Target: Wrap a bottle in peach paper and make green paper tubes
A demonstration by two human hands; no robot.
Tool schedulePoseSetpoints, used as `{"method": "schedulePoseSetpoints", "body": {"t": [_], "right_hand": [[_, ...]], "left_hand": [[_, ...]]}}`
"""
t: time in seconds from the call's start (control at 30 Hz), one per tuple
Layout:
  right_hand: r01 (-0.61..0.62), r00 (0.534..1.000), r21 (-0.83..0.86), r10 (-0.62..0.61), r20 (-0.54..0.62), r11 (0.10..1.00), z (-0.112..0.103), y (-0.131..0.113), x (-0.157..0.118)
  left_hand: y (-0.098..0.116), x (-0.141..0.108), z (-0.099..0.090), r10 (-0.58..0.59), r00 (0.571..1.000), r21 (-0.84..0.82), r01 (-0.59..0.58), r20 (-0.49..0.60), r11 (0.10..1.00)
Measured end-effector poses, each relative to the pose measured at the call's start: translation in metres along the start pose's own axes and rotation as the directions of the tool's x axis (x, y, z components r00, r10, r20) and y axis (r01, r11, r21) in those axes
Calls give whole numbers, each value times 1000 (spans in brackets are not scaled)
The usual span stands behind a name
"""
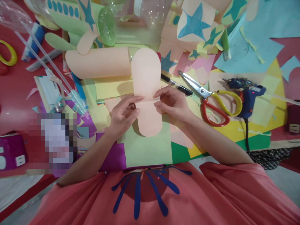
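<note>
A long peach paper strip with rounded ends is held between my two hands, with a crease running across it below its middle. My left hand pinches its left edge at the crease between thumb and fingers. At the right edge, my right hand grips it the same way. The strip's lower end hangs over a pale green paper sheet. Behind the strip, on the left, lies a peach paper roll. A black marker lies just beyond my right hand.
Scissors with red and yellow handles lie open on the right. Beside them is a blue glue gun with a red light and a cord. Paper pieces with blue stars and clear plastic bottles fill the back. Clear straws lie left.
</note>
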State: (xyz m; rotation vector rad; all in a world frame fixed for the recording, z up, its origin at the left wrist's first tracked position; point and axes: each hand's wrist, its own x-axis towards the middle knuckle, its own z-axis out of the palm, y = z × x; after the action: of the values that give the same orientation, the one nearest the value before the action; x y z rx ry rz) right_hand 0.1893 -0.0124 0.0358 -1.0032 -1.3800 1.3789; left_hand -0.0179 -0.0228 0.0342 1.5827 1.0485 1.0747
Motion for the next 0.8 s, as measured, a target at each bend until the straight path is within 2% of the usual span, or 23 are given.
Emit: {"method": "schedulePoseSetpoints", "body": {"t": [0.17, 0.3, 0.4, 0.47, 0.57, 0.7, 0.77, 0.8], "right_hand": [[60, 998, -147, -60, 4, 987, -1, -3, -1], [60, 998, -138, -59, 11, 989, 1, -6, -2], [24, 996, -124, -34, -81, 992, 1, -5, -3], [12, 979, -135, -40, -202, 991, 1, -3, -3], [68, 931, -134, -111, -347, 989, 1, -1, -1], [157, 881, -189, -224, -416, 969, -3, -15, -2], [174, 850, -326, -309, -427, 929, -11, -29, -7], [145, 847, -420, -332, -415, 896, -18, -36, -11]], "left_hand": [[1, 0, 0, -28, 995, 14, 27, 99, 1000], [0, 1, 0, -65, 993, 40, 62, 101, 997], [1, 2, 1, -84, 992, 34, 82, 92, 996], [1, 3, 2, -83, 993, 26, 81, 85, 996], [1, 3, 2, -66, 994, 23, 64, 84, 998], [-3, 2, 3, -36, 996, 21, 34, 86, 999], [-4, 2, 2, -21, 996, 21, 20, 83, 1000], [-4, 2, 2, -17, 996, 27, 14, 85, 1000]]}}
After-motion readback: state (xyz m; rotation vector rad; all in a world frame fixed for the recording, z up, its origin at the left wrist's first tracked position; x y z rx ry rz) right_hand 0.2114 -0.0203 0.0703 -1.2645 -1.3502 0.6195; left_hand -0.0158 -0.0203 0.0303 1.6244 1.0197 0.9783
